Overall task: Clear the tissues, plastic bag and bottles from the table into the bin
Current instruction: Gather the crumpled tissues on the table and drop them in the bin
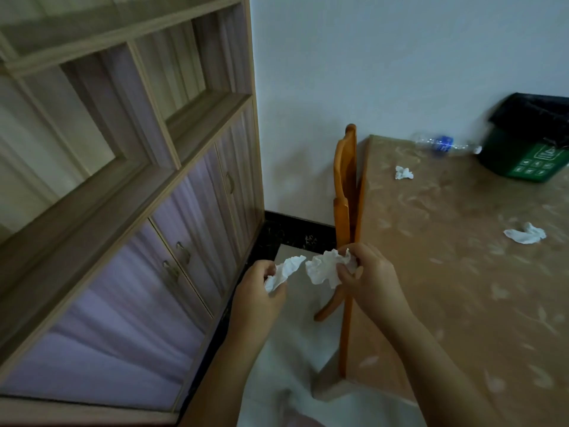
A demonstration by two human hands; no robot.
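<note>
Off the desk (446,272) edge, the left hand (261,288) and right hand (369,278) each pinch a crumpled tissue (323,269); loosely closed fingers (343,269) could drop one short of the distant bin (529,149).

home dining room, cabinet (129,186), chair (346,192) (wooden), table (462,272)

Cabinet (129,186): big and wooden, fills the left side, open shelves on top, shut doors with small handles below.
Chair (346,192): orange wood, pushed right up against the left edge of the table.
Wall (385,63): plain and white, behind the chair.
Floor (289,359): pale, with a dark strip running along the bottom of the wall and the cabinet.
</note>
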